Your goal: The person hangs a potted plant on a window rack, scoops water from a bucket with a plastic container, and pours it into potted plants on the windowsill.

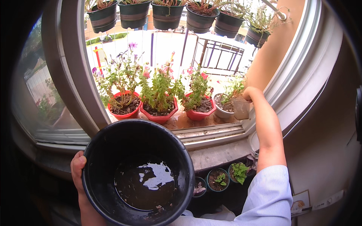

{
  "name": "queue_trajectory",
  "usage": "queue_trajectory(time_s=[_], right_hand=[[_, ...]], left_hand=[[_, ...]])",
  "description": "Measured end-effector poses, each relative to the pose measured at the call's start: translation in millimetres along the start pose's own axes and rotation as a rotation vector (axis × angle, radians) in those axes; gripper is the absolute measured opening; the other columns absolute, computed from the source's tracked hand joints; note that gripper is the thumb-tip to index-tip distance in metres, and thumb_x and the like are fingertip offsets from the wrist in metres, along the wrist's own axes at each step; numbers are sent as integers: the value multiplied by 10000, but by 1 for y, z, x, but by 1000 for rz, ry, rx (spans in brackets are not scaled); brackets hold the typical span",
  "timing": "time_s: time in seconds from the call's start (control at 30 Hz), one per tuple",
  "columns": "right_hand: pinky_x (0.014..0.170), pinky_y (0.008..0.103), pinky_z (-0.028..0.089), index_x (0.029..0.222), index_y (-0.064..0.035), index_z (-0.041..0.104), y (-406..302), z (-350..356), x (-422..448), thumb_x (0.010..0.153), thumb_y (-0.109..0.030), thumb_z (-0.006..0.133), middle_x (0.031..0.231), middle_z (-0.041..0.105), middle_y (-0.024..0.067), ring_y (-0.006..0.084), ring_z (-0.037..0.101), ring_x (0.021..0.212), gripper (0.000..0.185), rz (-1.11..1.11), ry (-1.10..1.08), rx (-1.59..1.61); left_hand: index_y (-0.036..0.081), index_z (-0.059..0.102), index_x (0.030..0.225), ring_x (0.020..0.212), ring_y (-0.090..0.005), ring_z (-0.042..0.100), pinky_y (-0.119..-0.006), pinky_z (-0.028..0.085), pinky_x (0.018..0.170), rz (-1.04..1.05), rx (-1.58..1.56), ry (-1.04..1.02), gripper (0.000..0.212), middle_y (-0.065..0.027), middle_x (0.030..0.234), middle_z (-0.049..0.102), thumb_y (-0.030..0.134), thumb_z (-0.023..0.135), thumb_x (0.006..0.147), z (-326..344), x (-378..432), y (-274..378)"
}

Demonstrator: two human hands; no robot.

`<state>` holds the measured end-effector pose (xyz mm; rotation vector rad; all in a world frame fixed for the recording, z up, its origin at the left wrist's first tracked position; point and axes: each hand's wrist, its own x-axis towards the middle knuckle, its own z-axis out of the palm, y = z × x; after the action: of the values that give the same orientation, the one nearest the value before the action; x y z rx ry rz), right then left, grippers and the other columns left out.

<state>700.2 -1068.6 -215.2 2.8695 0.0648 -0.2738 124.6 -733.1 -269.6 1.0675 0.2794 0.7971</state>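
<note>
My left hand [77,169] grips the left rim of a large black plastic bucket [99,186], tilted toward me. Shallow dark water [135,192] with floating bits of debris lies at its bottom and reflects the light. Past the window frame, my right arm reaches out to the far right of the outer sill. There my right hand [250,94] holds a translucent plastic container [241,108] by its upper part. The container is beside a white pot [223,113] with a leafy plant and partly covers it. Most of my right fingers are hidden.
Red pots [159,117] of flowering petunias line the wet sill [181,120]. Several dark green pots [167,17] hang above them. Sliding window tracks [209,132] run in front. Small potted plants [217,179] stand below the inner ledge; a beaded blind chain [306,108] hangs right.
</note>
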Motion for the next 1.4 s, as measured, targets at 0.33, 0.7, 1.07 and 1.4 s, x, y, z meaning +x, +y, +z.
queue_trajectory(time_s=[0.33, 0.7, 1.07, 1.4], right_hand=[[405, 288, 450, 831, -2, 698, 27, 25, -130, 833, -109, 629, 578, 602, 62, 117, 511, 436, 127, -158, -42, 791], [467, 243, 475, 1085, 6, 692, 18, 119, -211, 890, -143, 565, 635, 620, 40, 83, 563, 516, 277, -369, -188, 904], [512, 261, 489, 1150, -21, 667, 18, 180, -199, 934, -221, 575, 760, 634, 43, 93, 561, 578, 308, -438, -219, 1184], [788, 296, 502, 1408, -50, 395, 23, 238, -223, 838, 16, 473, 1227, 526, 112, 145, 556, 933, 579, -325, -91, 1560]], left_hand=[[70, 539, 832, 673, -152, 588, -287, 513, 648, -76, -88, 93, 238, -47, 758, 605, 305, 537, 869, 15, -2, 4], [69, 626, 1013, 825, -191, 644, -317, 537, 776, -163, -148, 31, 299, -70, 943, 680, 324, 491, 940, 8, -2, 1], [30, 627, 973, 821, -190, 647, -304, 544, 777, -162, -89, -50, 335, -94, 921, 677, 335, 492, 942, 14, -6, 5], [40, 631, 1027, 846, -201, 651, -325, 542, 797, -162, -81, -29, 340, -98, 959, 681, 336, 484, 945, 17, -3, 8]])
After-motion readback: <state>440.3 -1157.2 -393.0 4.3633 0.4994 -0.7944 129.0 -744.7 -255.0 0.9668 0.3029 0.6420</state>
